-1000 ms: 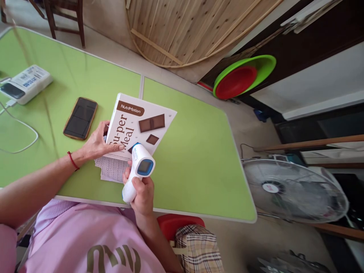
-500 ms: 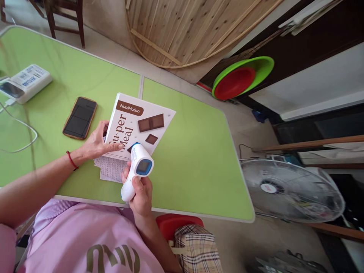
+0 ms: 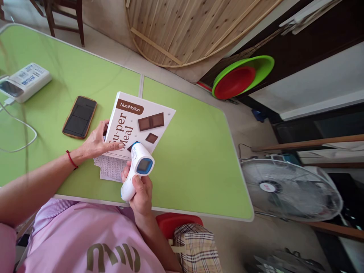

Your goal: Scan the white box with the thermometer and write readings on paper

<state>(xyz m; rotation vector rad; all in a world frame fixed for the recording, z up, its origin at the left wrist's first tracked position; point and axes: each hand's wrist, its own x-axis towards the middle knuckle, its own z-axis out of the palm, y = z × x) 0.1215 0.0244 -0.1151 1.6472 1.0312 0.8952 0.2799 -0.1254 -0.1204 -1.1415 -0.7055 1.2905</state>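
1. Movement since the earlier frame: next to none. The whole view shifts slightly; both hands and what they hold keep their places relative to one another.

2. Box (image 3: pixel 139 127), white, printed with chocolate pieces. Location: at the lower end of the pale seam across the green table (image 3: pixel 196 163), between the near and far edges of the surface; tilted. Whether its lower edge rests on the surface cannot be told.

3. Left hand (image 3: pixel 95 142). Grips the box at its left side – thumb across the front, fingers mostly hidden behind.

4. Thermometer (image 3: pixel 135 169), white and blue, gun-shaped. Location: in front of the box's lower right part, inside the near edge of the surface. Contact with the box cannot be told.

5. Right hand (image 3: pixel 142 193). Wraps the thermometer's handle, thumb below the display.

6. Handling, box (judged): thin card, light if part-filled, stiff at the corners, easily dented mid-panel; best held by its side edges.

7. Handling, thermometer (judged): light, rigid plastic, rather smooth, display prone to damage if dropped – best held round the handle, as here.

8. Adjacent: written paper (image 3: pixel 109 169), partly covered by the box, towards the near edge; phone (image 3: pixel 79 116), flat, left of the box.
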